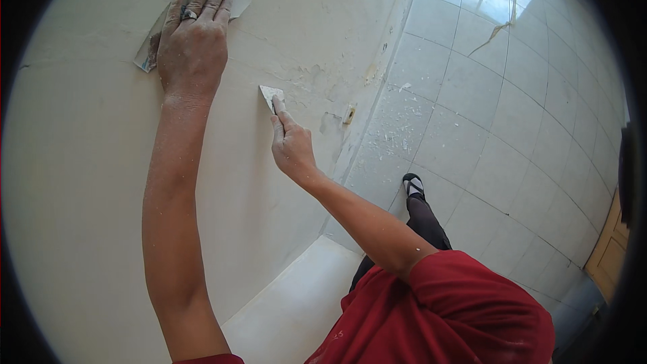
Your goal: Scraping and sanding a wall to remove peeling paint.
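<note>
With its fingers laid flat, my left hand (194, 44) holds a bent grey-white sheet (146, 52) with blue patches against the pale wall (87, 128) at the upper left. White dust coats these fingers, and a ring shows on one of them. The hand hides much of the sheet, and its thumb is out of sight. My right hand (294, 145) is closed around a putty knife (271, 96), lower and further right. The knife's wide blade is at the wall, left of a rough, peeling patch (317, 81). Fingers cover most of its handle.
White flakes (397, 131) litter the tiled floor (472, 155) along the wall's foot. A small wall box (349, 115) sits low near the corner. My foot in a dark sandal (413, 185) stands on the tiles. A pale ledge (296, 296) runs below my arms. A wooden door (608, 246) is at far right.
</note>
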A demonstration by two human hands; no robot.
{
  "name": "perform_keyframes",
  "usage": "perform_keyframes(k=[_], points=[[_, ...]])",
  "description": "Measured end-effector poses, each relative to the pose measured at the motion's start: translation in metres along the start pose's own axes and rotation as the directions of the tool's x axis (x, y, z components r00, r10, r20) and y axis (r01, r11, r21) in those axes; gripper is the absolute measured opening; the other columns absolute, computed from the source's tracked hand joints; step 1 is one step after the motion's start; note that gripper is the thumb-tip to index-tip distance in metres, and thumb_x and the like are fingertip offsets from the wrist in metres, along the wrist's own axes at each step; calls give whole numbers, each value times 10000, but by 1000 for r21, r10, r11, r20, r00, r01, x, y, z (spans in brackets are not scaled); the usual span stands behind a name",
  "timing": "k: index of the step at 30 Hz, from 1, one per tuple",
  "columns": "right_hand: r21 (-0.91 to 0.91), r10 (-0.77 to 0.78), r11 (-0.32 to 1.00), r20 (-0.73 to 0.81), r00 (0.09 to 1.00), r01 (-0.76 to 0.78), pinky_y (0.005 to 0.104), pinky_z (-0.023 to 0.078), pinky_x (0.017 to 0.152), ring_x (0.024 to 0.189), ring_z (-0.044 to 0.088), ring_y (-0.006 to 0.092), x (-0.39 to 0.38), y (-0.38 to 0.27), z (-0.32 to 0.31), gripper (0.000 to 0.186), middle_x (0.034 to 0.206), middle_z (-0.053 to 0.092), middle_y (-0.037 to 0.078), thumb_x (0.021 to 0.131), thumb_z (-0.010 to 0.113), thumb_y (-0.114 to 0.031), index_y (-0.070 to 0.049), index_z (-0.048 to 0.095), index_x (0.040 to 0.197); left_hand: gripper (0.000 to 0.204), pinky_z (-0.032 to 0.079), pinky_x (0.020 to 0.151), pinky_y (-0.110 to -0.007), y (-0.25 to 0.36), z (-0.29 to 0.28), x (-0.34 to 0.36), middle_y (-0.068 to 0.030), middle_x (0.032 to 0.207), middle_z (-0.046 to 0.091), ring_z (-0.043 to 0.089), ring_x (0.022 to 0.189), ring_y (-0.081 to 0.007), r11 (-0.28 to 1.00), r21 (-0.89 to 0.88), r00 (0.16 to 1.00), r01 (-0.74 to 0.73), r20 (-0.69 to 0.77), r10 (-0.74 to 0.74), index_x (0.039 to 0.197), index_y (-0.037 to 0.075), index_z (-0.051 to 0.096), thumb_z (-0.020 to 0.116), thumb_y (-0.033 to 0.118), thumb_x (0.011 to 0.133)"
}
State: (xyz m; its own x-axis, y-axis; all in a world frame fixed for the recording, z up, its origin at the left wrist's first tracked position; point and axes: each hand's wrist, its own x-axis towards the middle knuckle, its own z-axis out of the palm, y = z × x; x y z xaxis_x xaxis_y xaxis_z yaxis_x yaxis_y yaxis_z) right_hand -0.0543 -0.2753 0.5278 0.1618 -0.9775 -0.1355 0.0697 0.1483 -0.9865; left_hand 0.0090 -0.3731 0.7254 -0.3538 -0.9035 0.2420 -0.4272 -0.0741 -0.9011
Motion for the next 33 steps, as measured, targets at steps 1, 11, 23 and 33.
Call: perform_keyframes(k=[1,11,23,33], points=[[-34,-137,990,-93,986,135,360,485,622,535,530,238,0,11,5,424,791,659,249,1029,470,-192,-98,490,1443,420,258,1219,-317,1,0,1,117,1480,494,358,1430,-68,1000,20,1000,-7,-13,7,1402,255,554,484,165,997],[-83,-261,965,-176,949,250,352,430,391,412,484,171,31,13,-12,446,669,595,109,1044,413,-230,-113,462,1472,431,257,1221,-305,-2,-10,-6,142,1491,471,354,1428,-54,998,59,1000,-15,17,14,1410,272,541,475,171,997],[115,158,980,27,987,-160,352,435,446,440,464,159,28,-15,-39,450,744,668,142,1047,422,-239,-139,450,1484,426,251,1224,-311,3,-23,0,132,1485,484,339,1436,-55,996,84,999,-42,22,40,1422,277,526,458,200,1008],[126,328,932,103,939,-339,365,408,409,415,463,169,24,-10,-42,461,670,604,123,1048,410,-265,-168,435,1498,429,243,1224,-315,0,-18,-9,130,1494,475,351,1433,-64,996,85,999,-33,21,32,1422,268,530,469,181,1006]])
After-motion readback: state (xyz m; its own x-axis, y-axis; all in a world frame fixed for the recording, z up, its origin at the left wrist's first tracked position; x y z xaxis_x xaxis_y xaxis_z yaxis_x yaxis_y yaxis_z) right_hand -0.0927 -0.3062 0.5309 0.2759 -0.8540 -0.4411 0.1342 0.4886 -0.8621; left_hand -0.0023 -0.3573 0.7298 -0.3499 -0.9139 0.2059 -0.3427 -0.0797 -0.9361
